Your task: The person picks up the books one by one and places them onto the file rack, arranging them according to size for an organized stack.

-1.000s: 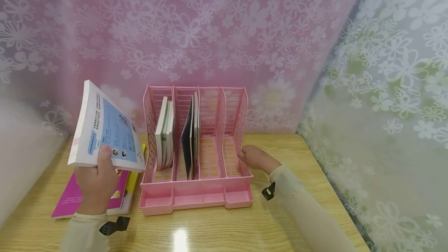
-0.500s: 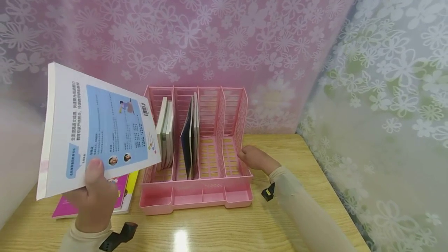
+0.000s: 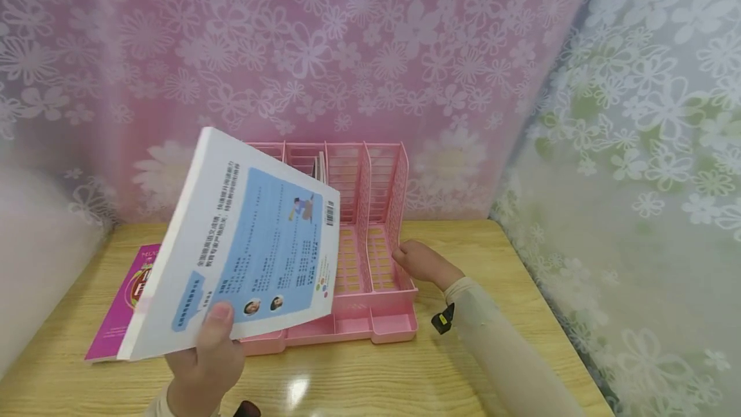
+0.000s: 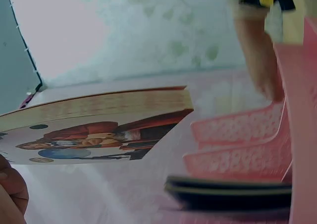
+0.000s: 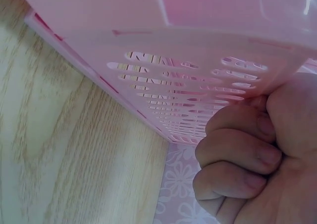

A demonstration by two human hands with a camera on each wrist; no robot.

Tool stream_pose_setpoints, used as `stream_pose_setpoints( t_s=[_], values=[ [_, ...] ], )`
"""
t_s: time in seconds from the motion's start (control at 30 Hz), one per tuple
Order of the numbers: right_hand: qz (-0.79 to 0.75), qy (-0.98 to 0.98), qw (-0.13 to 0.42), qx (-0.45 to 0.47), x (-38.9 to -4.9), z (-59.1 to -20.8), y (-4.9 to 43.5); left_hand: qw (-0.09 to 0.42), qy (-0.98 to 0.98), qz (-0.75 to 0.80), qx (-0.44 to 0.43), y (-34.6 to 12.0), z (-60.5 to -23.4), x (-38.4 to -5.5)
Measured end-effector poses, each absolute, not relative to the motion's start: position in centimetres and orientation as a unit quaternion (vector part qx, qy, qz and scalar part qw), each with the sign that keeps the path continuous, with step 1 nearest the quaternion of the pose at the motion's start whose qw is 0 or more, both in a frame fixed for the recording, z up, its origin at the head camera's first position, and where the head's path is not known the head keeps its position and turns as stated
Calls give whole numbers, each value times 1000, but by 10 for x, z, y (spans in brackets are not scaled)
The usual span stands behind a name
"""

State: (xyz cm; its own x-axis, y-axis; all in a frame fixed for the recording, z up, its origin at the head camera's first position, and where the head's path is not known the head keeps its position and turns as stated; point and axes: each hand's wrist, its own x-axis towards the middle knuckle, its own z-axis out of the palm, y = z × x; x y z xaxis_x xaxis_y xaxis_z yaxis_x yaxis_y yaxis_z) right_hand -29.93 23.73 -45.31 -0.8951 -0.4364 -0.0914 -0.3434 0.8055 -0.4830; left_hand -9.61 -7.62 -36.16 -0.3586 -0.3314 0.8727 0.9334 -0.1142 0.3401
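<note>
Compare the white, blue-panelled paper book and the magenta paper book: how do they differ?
The white, blue-panelled paper book is tilted in the left hand; the magenta paper book lies flat, unheld. The white book's cover shows almost whole; the magenta book is partly hidden behind it. Both covers bear print.

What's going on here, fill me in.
A person is holding up a white book in the left hand, tilted, with the thumb on its cover. The right hand grips the right side of a pink rack on the table. The white book is not in a slot; in the head view it hides much of the rack's left part. Behind it, thin books stand in the rack. A magenta book lies on the table to the left.
</note>
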Motion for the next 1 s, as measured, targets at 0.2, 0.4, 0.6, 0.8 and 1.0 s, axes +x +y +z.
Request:
stream_pose_setpoints(
  t_s=[0.2,0.4,0.6,0.8,1.0],
  values=[
    [-244,942,108,-201,-300,-454,237,376,-524,-675,-359,-57,-368,-108],
    [-244,945,114,-189,-298,-452,236,351,-614,-628,-325,-42,-367,-127],
    [-249,941,109,-200,-298,-454,237,306,-682,-600,-283,-31,-382,-153],
    [-260,939,112,-196,-297,-455,238,302,-743,-558,-213,-21,-388,-173],
    [-259,941,112,-189,-299,-457,238,292,-778,-528,-174,-13,-381,-186]
  ],
)
